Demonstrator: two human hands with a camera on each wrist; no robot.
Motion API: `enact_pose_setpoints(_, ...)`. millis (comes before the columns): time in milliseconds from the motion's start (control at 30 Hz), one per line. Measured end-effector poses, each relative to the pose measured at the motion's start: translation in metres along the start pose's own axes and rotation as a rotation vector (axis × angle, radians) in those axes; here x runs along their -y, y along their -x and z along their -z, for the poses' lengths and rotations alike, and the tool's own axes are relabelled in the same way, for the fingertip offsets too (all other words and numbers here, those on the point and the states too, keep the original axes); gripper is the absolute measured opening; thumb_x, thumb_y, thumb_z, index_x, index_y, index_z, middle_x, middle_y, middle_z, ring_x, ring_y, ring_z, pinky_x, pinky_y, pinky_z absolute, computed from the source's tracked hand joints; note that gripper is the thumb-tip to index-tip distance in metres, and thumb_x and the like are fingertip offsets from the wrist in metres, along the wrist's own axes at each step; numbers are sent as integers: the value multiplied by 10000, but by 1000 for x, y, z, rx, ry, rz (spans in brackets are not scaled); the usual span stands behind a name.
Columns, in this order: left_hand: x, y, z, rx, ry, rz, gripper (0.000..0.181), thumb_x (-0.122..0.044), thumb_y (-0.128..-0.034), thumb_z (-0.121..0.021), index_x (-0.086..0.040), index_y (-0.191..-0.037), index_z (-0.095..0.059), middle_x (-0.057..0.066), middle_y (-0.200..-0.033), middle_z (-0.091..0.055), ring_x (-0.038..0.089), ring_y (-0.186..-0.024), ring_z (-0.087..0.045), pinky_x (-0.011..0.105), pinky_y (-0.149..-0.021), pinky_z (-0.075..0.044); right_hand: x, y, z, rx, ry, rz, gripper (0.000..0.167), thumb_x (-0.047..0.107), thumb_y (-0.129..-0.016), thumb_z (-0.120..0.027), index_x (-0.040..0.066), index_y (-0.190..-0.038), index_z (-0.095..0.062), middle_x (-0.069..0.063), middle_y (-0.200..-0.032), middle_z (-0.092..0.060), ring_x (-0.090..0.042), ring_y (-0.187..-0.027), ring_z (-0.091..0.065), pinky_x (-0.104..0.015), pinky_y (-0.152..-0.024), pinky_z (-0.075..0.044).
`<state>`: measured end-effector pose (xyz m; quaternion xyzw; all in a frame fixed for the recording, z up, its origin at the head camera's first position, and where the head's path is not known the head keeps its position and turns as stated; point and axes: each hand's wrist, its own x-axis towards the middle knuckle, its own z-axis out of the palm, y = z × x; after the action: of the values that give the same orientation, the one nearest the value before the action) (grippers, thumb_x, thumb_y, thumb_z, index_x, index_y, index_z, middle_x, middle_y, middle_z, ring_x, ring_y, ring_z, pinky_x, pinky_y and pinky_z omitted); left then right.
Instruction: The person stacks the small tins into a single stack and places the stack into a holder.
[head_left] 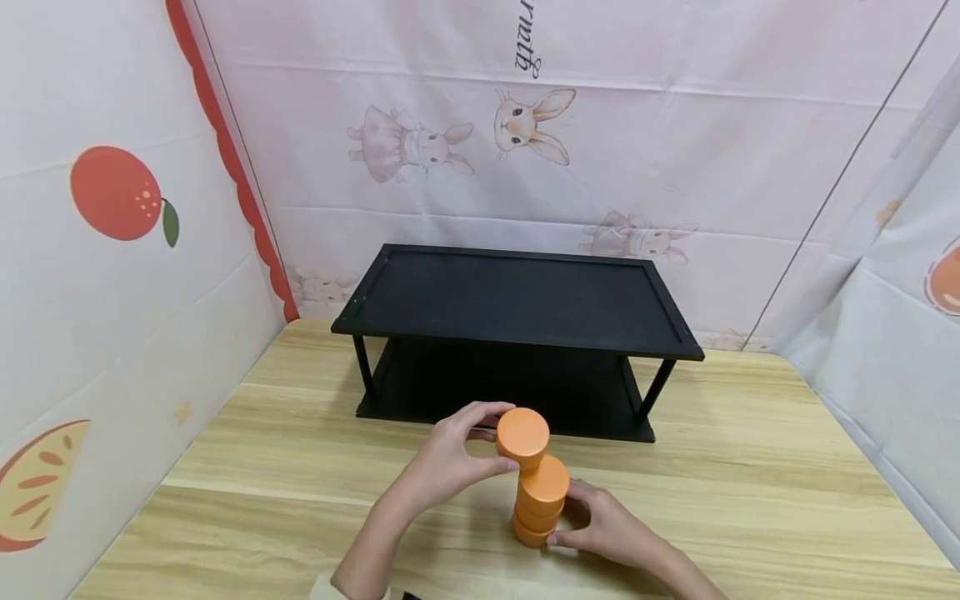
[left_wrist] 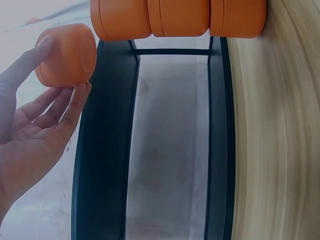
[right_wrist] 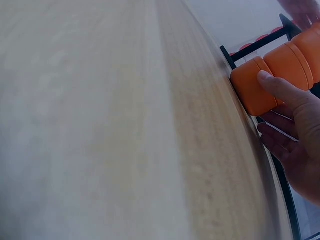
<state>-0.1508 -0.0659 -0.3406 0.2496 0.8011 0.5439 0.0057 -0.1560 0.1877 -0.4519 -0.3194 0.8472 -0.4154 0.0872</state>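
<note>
A pale sleeve cuff (head_left: 345, 590), bottom edge of the frame, lower left of centre, leads up to the person's left hand (head_left: 446, 458). Its grip pinches a single orange cylinder (head_left: 522, 435) between thumb and fingers, just below the centre of the frame. In the left wrist view this piece is near the top of the stack of three orange cylinders (head_left: 543, 493) yet apart from it. The stack stands upright on the wooden bench (head_left: 765, 475), lower centre of the frame. The right hand (head_left: 611, 523), lower right of centre, holds the stack from the side: the thumb lies on the lowest piece, while the far fingertips are largely hidden, so their exact contact is hard to judge. Beyond both hands, mid-frame, a black two-tier rack (head_left: 510, 296) rests on the bench, its upper panel raised on posts. Across the top of the frame hangs a pale pink cloth (head_left: 450, 192) printed with rabbits; at left, a white cloth (head_left: 135, 317) carries a red fruit (head_left: 114, 196), upper left.
</note>
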Motion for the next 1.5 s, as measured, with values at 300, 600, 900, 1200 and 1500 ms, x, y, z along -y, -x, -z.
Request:
enact_pose_setpoints(300, -2, -1, -4, 15, 9, -11, 546, -174, -744, -776, -132, -1235, -543, -42, -1116, -551, 161, -994, -554, 281, -884, -445, 1, -1, 1, 6, -15, -9, 521, 428, -762, -721, 205, -1207, -570, 83, -1198, -546, -147, -1126, -491, -394, -961, -384)
enact_pose_setpoints(600, -4, -2, -9, 33, -3, -9, 552, -209, -743, -779, -168, -1239, -541, -69, -1133, -539, 137, -977, -563, 270, -874, -452, 1, 0, 0, 6, -16, -2, 528, 423, -763, -722, 200, -1216, -566, 76, -1210, -544, -154, -1137, -487, -402, -968, -374)
enact_pose_setpoints(900, -5, -1, -14, 60, 17, 8, 549, -207, -754, -768, -166, -1248, -533, -72, -1140, -532, 106, -979, -552, 257, -878, -446, 0, -1, 0, 17, -14, -14, 535, 431, -767, -716, 192, -1220, -561, 83, -1197, -547, -145, -1121, -494, -402, -960, -383)
enact_pose_setpoints(1200, -4, -2, -17, 80, 22, 0, 546, -199, -761, -763, -165, -1253, -529, -69, -1144, -530, 128, -991, -551, 271, -886, -443, 0, -1, 0, 17, -9, -19, 528, 434, -768, -714, 191, -1213, -566, 82, -1188, -550, -146, -1116, -496, -412, -954, -387)
enact_pose_setpoints(1500, -5, -2, -20, 87, 11, -6, 537, -208, -760, -764, -157, -1244, -538, -58, -1150, -535, 102, -962, -564, 258, -870, -449, 1, 0, 0, 0, 4, 5, 523, 435, -764, -715, 204, -1211, -570, 62, -1218, -543, -158, -1142, -486, -419, -965, -374)
